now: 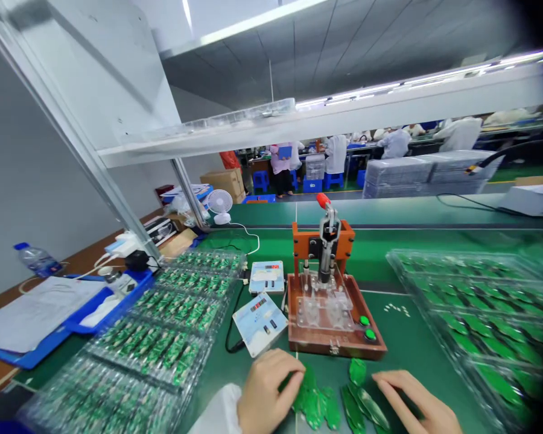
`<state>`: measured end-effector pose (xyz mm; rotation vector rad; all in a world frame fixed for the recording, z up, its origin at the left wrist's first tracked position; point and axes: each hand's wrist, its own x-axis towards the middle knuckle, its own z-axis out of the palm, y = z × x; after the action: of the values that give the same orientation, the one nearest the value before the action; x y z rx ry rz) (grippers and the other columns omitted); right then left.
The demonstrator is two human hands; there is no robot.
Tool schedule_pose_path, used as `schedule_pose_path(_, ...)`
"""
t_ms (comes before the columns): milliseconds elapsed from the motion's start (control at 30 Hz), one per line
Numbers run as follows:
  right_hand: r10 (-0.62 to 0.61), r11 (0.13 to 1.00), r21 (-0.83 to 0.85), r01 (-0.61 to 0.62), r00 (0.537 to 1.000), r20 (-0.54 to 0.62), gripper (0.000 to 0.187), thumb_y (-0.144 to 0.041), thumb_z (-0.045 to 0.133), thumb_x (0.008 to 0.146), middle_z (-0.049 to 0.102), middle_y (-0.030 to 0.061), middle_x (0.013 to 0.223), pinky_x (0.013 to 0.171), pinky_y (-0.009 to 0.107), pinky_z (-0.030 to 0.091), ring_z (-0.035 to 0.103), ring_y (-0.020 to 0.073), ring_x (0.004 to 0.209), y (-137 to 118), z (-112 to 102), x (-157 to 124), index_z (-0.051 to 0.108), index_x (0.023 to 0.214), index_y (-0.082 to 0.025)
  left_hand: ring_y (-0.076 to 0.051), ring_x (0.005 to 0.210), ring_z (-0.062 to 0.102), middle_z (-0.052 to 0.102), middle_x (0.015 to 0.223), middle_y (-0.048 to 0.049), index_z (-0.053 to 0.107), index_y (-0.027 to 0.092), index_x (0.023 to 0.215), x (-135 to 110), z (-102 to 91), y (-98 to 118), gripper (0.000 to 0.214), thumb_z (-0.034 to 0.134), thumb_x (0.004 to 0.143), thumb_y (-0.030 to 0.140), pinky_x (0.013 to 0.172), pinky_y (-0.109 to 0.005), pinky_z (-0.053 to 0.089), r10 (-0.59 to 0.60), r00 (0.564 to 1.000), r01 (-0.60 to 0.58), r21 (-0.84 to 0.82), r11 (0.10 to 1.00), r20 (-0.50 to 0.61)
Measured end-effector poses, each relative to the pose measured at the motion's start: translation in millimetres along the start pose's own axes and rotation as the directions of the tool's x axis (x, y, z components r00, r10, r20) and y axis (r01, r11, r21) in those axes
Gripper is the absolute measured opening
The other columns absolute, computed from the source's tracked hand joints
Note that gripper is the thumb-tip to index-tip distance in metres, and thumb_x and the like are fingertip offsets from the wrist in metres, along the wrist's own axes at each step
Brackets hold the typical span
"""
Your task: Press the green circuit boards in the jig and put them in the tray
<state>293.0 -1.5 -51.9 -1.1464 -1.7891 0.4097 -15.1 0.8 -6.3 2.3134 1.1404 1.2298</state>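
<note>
My left hand is curled at the left of a loose group of green leaf-shaped circuit boards. Its thumb and index finger close on the edge of a board there; the other fingers are hidden. On the right, my right hand is open, index finger and thumb apart, with nothing between them. Its fingertips lie beside a second small group of green boards, several of them overlapping. Just beyond both hands stands a test fixture with a wooden base, an orange frame, a red-tipped toggle clamp and two green buttons.
Clear blister trays of populated boards stand at left, and another blister tray of green boards at right. Two white meter boxes sit left of the fixture. Small white bits lie to its right. A white fan stands behind.
</note>
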Motion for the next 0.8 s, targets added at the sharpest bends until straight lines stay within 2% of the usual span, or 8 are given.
schedule_pose_path(133,0.121,0.992,-0.034,-0.123,0.991,-0.058,0.038,-0.057,0.061,0.1,0.078,0.0024,0.09,0.074,0.017,0.061,0.077,0.0179,0.079,-8,-2,0,0.078,0.088,-0.025,-0.016,0.081,0.069,0.074,0.089,-0.0004,0.066,0.022,0.098,-19,-11.9,-8,0.011,0.058,0.099,0.015,0.076,-0.027,0.052,-0.05,0.999,0.05,0.021,0.999,0.003)
schedule_pose_path(200,0.161,0.986,-0.035,-0.163,0.986,-0.043,0.039,-0.058,0.059,0.101,0.078,0.0027,0.091,0.074,0.02,0.061,0.077,0.0187,0.08,-11,-3,-1,0.078,0.088,-0.025,-0.015,0.085,0.07,0.074,0.092,-0.0008,0.067,0.022,0.1,-26,-17.8,-11,0.011,0.06,0.099,0.014,0.08,-0.027,0.054,-0.056,0.998,0.055,0.023,0.998,0.02)
schedule_pose_path(367,0.218,0.976,-0.014,-0.218,0.976,0.017,0.038,-0.056,0.058,0.102,0.077,0.0036,0.094,0.078,0.026,0.06,0.075,0.0206,0.085,-12,-1,-3,0.077,0.09,-0.025,-0.018,0.097,0.07,0.074,0.103,-0.0048,0.07,0.021,0.102,-34,-30.5,-16,0.01,0.063,0.097,0.015,0.087,-0.03,0.057,-0.023,0.989,0.017,0.041,0.999,0.147)
schedule_pose_path(500,0.206,0.978,-0.003,-0.206,0.977,0.056,0.035,-0.055,0.059,0.102,0.077,0.0033,0.094,0.078,0.027,0.059,0.074,0.0209,0.085,-7,-1,-4,0.077,0.093,-0.026,-0.021,0.104,0.07,0.075,0.112,-0.009,0.071,0.02,0.104,-38,-42.6,-22,0.014,0.059,0.098,0.016,0.091,-0.035,0.058,-0.051,0.982,0.03,0.116,0.993,0.183)
schedule_pose_path(600,0.196,0.98,-0.023,-0.195,0.978,0.073,0.032,-0.052,0.059,0.103,0.076,0.004,0.095,0.076,0.029,0.059,0.073,0.0212,0.085,-10,0,-5,0.076,0.096,-0.025,-0.024,0.109,0.069,0.074,0.118,-0.0102,0.072,0.02,0.103,-41,-50.1,-25,0.012,0.063,0.095,0.02,0.096,-0.041,0.058,-0.089,0.971,0.054,0.159,0.986,0.221)
schedule_pose_path(700,0.141,0.989,-0.048,-0.137,0.985,0.095,0.025,-0.045,0.058,0.104,0.075,0.0045,0.099,0.079,0.03,0.06,0.073,0.0215,0.088,-32,9,-5,0.074,0.103,-0.026,-0.027,0.113,0.068,0.074,0.121,-0.0104,0.072,0.021,0.107,-43,-51.4,-27,0.016,0.069,0.092,0.023,0.098,-0.045,0.058,-0.092,0.96,0.052,0.154,0.987,0.266)
schedule_pose_path(800,0.02,0.999,-0.042,-0.011,0.973,0.231,0.02,-0.038,0.055,0.107,0.075,0.0046,0.11,0.089,0.032,0.061,0.072,0.022,0.101,-66,31,0,0.07,0.113,-0.028,-0.028,0.113,0.068,0.074,0.122,-0.0113,0.073,0.02,0.108,-46,-47.9,-27,0.02,0.074,0.088,0.025,0.098,-0.046,0.058,-0.095,0.954,0.052,0.153,0.987,0.285)
